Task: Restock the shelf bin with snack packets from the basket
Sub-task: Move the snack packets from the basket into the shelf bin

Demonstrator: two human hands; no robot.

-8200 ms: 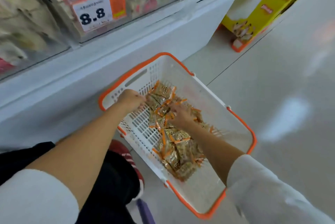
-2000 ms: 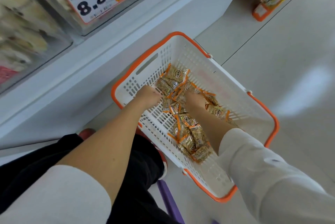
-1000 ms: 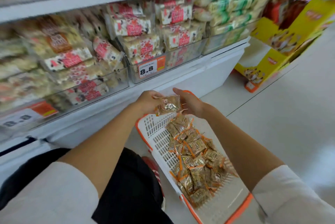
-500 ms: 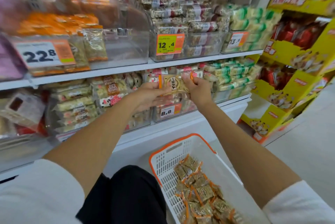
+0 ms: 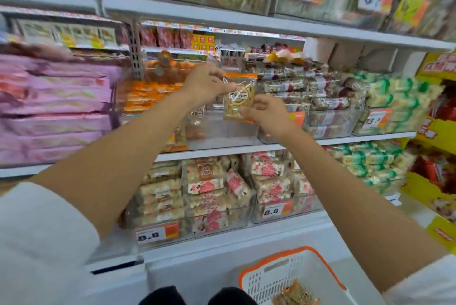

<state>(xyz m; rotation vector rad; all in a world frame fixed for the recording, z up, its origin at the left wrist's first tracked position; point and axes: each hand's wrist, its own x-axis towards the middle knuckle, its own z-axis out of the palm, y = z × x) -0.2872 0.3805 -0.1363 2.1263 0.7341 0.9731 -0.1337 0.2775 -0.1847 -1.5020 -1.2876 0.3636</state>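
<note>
Orange-edged packet (image 5: 238, 97) in both hands: pinching its 9 o'clock edge with curled left fingers (image 5: 225, 87), gripping its 5 o'clock corner with curled right fingers (image 5: 249, 114). Holding it upright, left hand (image 5: 204, 84) at 10 o'clock of it, right hand (image 5: 267, 113) at 4 o'clock. Hovering it before the top of the clear bin (image 5: 222, 131) on the middle shelf. Standing over the white basket (image 5: 283, 277) at 6 o'clock, well below, with more packets (image 5: 296, 294) lying inside.

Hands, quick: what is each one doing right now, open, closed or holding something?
Left hand: holding the snack packet, pinched at its upper left edge.
Right hand: holding the same packet, pinched at its lower right corner.
</note>
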